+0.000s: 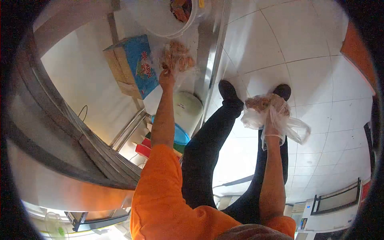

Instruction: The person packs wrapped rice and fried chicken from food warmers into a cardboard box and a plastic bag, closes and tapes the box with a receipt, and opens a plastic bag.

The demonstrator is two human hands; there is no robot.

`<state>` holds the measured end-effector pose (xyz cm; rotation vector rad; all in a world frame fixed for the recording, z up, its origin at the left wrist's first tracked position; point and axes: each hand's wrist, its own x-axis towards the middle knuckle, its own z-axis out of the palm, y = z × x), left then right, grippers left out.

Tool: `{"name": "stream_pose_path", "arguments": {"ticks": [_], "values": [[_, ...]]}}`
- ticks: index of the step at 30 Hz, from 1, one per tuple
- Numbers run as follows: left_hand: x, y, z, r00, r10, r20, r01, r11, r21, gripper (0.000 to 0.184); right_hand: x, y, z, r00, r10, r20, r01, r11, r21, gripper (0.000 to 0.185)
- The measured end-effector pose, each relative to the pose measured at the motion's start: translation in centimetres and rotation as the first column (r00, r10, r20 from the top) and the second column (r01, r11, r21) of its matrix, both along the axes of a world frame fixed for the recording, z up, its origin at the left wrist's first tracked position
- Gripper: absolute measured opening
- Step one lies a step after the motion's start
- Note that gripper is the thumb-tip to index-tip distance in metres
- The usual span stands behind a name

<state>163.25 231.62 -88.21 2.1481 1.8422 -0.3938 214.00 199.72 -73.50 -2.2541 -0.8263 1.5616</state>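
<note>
My left hand (167, 77) is closed on the gathered top of a clear plastic bag (179, 58) with reddish-brown food inside, over the steel surface beside a blue and brown cardboard box (140, 66). Out over the floor, my right hand (273, 129) is wrapped in and closed on a second clear plastic bag (260, 105), which also holds brownish food. The loose ends of that bag hang to the right of my wrist. The fingers of my right hand are partly covered by plastic.
A large white tub (188, 30) with dark reddish pieces stands at the top. Below the surface are a pale round container (188, 110), a blue lid (181, 135) and a red item (143, 151). White floor tiles (312, 80) lie around my feet.
</note>
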Motion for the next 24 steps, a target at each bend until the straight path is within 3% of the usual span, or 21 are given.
{"name": "stream_pose_path", "arguments": {"ticks": [1,3,4,6,8,10,13,14,16,19,21,22,23,24], "values": [[-2.3,0.1,-2.0,0.996,-0.083,0.026,0.085,0.991,-0.102,0.044,0.2,0.2,0.3,0.995,0.098,-0.006,-0.098,0.994,-0.042,0.042],[1.3,0.3,1.4,0.867,-0.297,-0.401,0.214,0.947,-0.24,0.051,0.2,-0.2,-1.3,0.978,0.2,-0.057,-0.208,0.953,-0.219,0.044],[3.5,-0.2,2.7,0.883,-0.082,-0.462,-0.022,0.976,-0.215,0.056,0.0,-0.9,-2.0,0.953,0.302,-0.003,-0.296,0.932,-0.21,0.048],[8.2,-0.8,6.8,0.88,0.223,-0.419,-0.264,0.964,-0.042,0.065,-0.5,-1.8,-2.9,0.866,0.489,0.102,-0.463,0.862,-0.206,0.059],[12.9,-2.2,12.4,0.914,0.359,-0.189,-0.318,0.923,0.218,0.075,-0.5,-0.7,-2.2,0.904,0.424,0.061,-0.397,0.883,-0.249,0.057],[15.7,-3.4,16.0,0.819,0.403,-0.408,-0.374,0.915,0.152,0.07,-0.7,-0.8,-3.3,0.924,0.381,-0.02,-0.368,0.877,-0.308,0.052],[9.8,-5.2,15.8,0.806,0.369,-0.463,-0.426,0.904,-0.022,0.06,-1.6,-0.6,-4.1,0.944,0.299,-0.138,-0.329,0.88,-0.344,0.048],[7.2,-5.6,14.9,0.814,0.39,-0.43,-0.445,0.895,-0.03,0.056,-0.1,3.1,-0.3,0.963,0.243,-0.119,-0.269,0.911,-0.313,0.049],[3.4,-6.2,14.0,0.805,0.502,-0.317,-0.509,0.858,0.067,0.05,0.7,5.3,1.3,0.961,0.275,-0.032,-0.274,0.928,-0.254,0.05],[0.0,-6.0,13.0,0.749,0.663,-0.008,-0.629,0.714,0.306,0.04,-0.8,2.2,-2.5,0.845,0.458,0.277,-0.438,0.889,-0.133,0.045],[-2.1,-5.7,12.6,0.765,0.638,0.092,-0.619,0.687,0.382,0.035,-2.3,-1.4,-5.8,0.7,0.398,0.593,-0.51,0.86,0.025,0.043],[-3.4,-5.9,12.8,0.819,0.573,0.018,-0.536,0.754,0.381,0.032,-2.6,-0.5,-4.8,0.975,-0.039,0.217,0.03,0.999,0.042,0.043],[-4.6,-6.9,13.3,0.895,0.378,-0.237,-0.288,0.895,0.34,0.032,-3.4,0.4,-3.5,0.826,-0.546,-0.141,0.524,0.835,-0.167,0.042],[-6.0,-7.9,13.6,0.876,0.137,-0.462,-0.032,0.973,0.228,0.032,-4.6,0.4,-3.1,0.691,-0.666,-0.28,0.614,0.745,-0.259,0.043]]}}
